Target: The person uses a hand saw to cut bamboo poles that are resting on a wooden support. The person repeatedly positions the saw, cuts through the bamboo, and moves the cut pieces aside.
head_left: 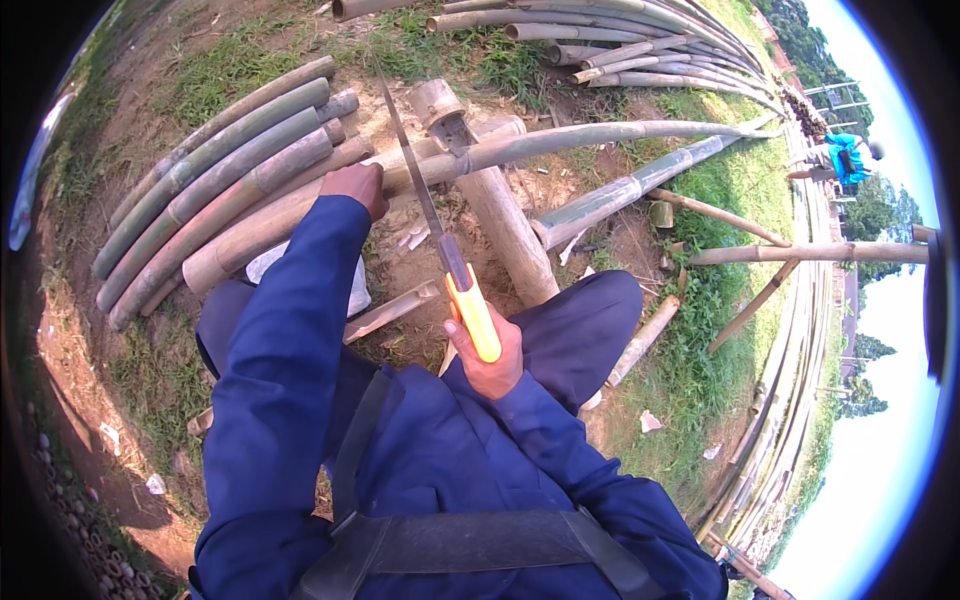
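Handsaw with a long, thin, dark blade and a bright yellow handle (475, 318) is in the middle of the frame, slanting toward the upper left. The right hand (497, 362) is closed around this handle, probably low on it so that the blade has free length ahead. The blade passes across a long pale-green bamboo pole (570, 138); whether its teeth touch the pole, I cannot tell. This pole stretches toward the upper right, and the left hand (357, 188) is folded over it just left of the blade, with fingertips hidden; it seems to press there for keeping the pole steady. Below the pole, a thick pale bamboo log (505, 240) lies obliquely, and it seems to serve as a support. Near the blade, a short brown bamboo piece with a notch (437, 105) stands close and may leave less room on that side. A row of thick greenish-brown bamboo lengths (225, 185) fills the upper left, close beside the left forearm. A split bamboo piece (393, 310) lies before the lap, next to a whitish sack (355, 285) partly covered by the left sleeve. More slender bamboo poles (640, 45) are stacked at the upper right, and a person in bright blue clothing (848, 160) is far off at the right.
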A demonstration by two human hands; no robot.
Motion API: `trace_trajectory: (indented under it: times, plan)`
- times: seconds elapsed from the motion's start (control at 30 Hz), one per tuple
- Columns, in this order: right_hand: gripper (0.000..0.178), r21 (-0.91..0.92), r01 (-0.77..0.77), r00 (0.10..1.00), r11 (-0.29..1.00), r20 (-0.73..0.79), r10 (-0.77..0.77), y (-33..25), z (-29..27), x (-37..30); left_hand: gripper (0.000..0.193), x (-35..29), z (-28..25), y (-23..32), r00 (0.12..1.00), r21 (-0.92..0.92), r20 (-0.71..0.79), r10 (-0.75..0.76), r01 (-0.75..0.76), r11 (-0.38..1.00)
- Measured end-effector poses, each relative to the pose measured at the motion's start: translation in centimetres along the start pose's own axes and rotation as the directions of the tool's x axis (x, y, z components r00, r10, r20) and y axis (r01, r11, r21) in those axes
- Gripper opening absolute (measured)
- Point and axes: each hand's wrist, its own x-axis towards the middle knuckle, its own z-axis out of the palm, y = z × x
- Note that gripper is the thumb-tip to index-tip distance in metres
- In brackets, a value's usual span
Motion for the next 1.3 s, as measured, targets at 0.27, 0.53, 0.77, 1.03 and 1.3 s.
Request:
trace_trajectory:
  times: [0.27, 0.53, 0.77, 1.03, 1.3]
  plan:
    - [0.023, 0.019, 0.033, 0.999, 0.999, -0.025, -0.032, 0.3, 0.0, 0.3, 0.031, 0.3, 0.3, -0.4, 1.000, -0.006, 0.002, 0.001, -0.001, 1.000]
    - [0.021, 0.091, 0.009, 0.997, 0.996, -0.078, -0.002, -0.7, -1.6, 0.3, 0.031, -0.1, 0.0, -0.4, 0.999, -0.009, -0.015, 0.031, -0.031, 0.999]
    - [0.022, 0.168, -0.029, 0.993, 0.985, -0.111, 0.048, -0.2, -2.3, 0.5, 0.037, 0.2, 0.3, -0.6, 1.000, 0.026, 0.010, 0.020, -0.020, 0.999]
    - [0.016, -0.012, 0.035, 0.997, 0.999, -0.061, -0.036, 0.8, -2.7, 0.9, 0.032, -0.1, -0.2, 0.0, 1.000, -0.007, 0.014, -0.001, 0.001, 1.000]
    - [0.020, -0.079, -0.014, 0.999, 0.997, 0.043, 0.018, 1.1, -2.9, 0.6, 0.038, 0.1, 0.3, -0.3, 0.999, -0.022, 0.044, 0.006, -0.005, 1.000]
